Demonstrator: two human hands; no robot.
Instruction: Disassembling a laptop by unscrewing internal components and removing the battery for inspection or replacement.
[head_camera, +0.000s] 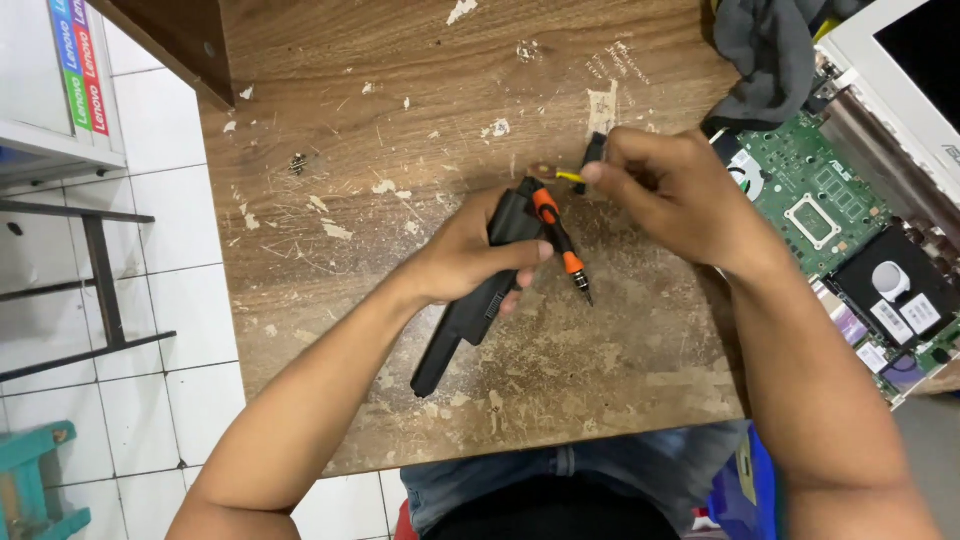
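My left hand (470, 262) grips a long black laptop battery (462, 330) together with a black and orange screwdriver (561, 243), whose tip points down to the right. My right hand (672, 195) pinches a small black part (593, 153) with a yellow piece (568, 176) at the battery's far end. Both hands are over a worn wooden table (400, 150).
An opened laptop with a green circuit board (815, 190) and a black drive (895, 290) lies at the right. A grey cloth (765, 50) rests at the top right. A small screw (297, 164) sits on the table at the left. White floor tiles lie to the left.
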